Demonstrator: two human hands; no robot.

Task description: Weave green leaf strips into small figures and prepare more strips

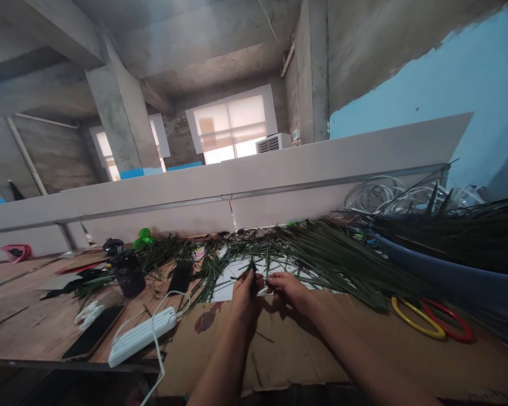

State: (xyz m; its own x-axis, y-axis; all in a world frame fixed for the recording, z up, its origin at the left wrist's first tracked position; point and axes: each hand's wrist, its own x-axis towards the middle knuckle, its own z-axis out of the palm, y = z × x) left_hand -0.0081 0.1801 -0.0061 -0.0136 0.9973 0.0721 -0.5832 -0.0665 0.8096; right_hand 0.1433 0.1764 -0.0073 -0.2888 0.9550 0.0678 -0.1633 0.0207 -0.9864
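Note:
Just above the far edge of a cardboard sheet, my two hands work close together. My left hand is closed, pinching a small dark green piece of leaf whose pointed tip sticks up past the thumb. To its right, my right hand has thumb and fingers pressed together near the same piece; what lies between those fingertips is too small to make out. Long green leaf strips are heaped behind both hands, some over a white sheet.
A blue basin of dark leaves stands right, with scissors with yellow and red handles before it. Left are a white power strip, a phone, a dark phone-like object and a dark cup. A white partition stands behind.

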